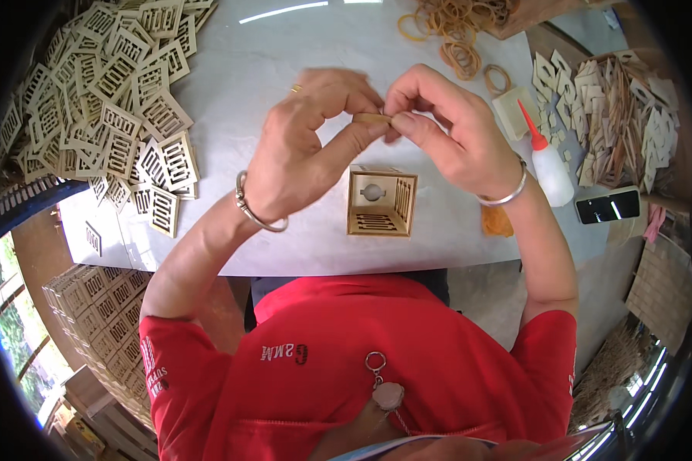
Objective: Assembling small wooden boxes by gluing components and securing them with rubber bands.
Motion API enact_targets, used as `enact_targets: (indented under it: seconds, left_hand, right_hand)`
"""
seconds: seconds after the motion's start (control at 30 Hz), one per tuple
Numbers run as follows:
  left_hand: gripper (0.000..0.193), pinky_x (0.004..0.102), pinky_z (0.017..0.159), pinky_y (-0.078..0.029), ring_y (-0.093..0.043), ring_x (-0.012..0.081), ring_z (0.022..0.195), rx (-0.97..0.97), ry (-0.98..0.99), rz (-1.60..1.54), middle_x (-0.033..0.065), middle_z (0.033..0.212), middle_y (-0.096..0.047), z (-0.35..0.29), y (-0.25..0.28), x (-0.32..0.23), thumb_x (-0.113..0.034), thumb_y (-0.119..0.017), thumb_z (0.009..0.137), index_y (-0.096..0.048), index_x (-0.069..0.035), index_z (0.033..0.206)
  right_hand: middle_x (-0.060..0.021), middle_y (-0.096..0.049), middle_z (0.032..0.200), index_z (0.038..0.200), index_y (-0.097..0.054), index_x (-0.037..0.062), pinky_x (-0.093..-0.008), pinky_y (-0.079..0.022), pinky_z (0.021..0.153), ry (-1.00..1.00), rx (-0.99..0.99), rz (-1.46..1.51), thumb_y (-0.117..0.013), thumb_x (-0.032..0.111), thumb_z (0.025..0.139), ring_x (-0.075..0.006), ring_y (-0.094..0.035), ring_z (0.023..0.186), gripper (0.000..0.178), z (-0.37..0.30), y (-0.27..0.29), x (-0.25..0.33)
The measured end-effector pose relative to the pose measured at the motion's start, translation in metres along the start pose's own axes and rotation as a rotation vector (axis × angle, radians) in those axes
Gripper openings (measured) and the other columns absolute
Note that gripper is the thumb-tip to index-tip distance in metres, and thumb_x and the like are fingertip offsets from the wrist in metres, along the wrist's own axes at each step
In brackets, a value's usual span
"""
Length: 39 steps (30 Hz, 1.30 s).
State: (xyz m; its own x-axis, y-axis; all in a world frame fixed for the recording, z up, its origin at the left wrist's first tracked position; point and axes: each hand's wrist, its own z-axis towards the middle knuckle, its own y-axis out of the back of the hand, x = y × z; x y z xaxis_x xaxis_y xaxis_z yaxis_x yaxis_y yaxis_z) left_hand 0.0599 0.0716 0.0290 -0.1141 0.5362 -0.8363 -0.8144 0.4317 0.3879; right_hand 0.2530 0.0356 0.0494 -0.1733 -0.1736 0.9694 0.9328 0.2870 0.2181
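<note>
Above the table, my left hand (311,138) and my right hand (460,142) meet with their fingertips pinched on a small thin strip of pale wood (371,119). Part of the strip is hidden behind the fingers. Just below my hands a small square wooden box (414,207) rests on the table, its open side facing up. Slots are cut in its walls, and one inner face has a round hole. To the right of my right wrist stands a white glue bottle (552,175) with a red pointed nozzle.
A heap of slotted wooden panels (119,77) covers the table's left. Rubber bands (461,58) lie at the back, small wooden pieces (615,115) at the right. A phone (607,207) and an orange cloth-like piece (497,221) lie nearby. Stacked boxes (104,315) stand lower left.
</note>
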Motion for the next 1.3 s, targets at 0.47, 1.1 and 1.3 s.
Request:
enact_targets:
  seconds: [0.47,1.1,1.3]
  left_hand:
    - [0.025,0.0311,0.066,-0.042,-0.064,0.0182,0.077,0.333,-0.228,0.628,0.0053,0.072,-0.058,-0.044,0.036,-0.039,-0.010,-0.071,0.068,-0.049,-0.006,0.055]
    - [0.009,0.0375,0.087,-0.047,-0.060,0.0223,0.084,0.311,-0.160,0.567,0.0099,0.090,-0.057,-0.083,-0.017,0.024,-0.007,-0.065,0.066,-0.057,-0.003,0.065]
    - [0.014,0.0389,0.086,-0.047,-0.058,0.0252,0.084,0.193,-0.193,0.490,0.0115,0.091,-0.056,-0.085,-0.029,0.025,-0.003,-0.065,0.062,-0.057,0.000,0.073]
  right_hand:
    - [-0.0038,-0.061,0.089,0.063,-0.055,0.0079,-0.0543,-0.036,0.098,0.141,0.254,-1.020,-0.076,0.019,0.064,-0.0150,-0.060,0.099,0.024,-0.083,0.004,0.045]
    - [-0.0025,-0.061,0.099,0.085,-0.067,0.0029,-0.0352,-0.042,0.077,0.104,0.220,-1.060,-0.068,0.018,0.072,-0.0135,-0.055,0.102,0.020,-0.099,-0.024,-0.055]
    - [-0.0051,-0.062,0.096,0.085,-0.066,0.0017,-0.0340,-0.045,0.071,0.159,0.007,-0.750,-0.069,0.003,0.066,-0.0172,-0.059,0.095,0.019,-0.106,-0.026,-0.070]
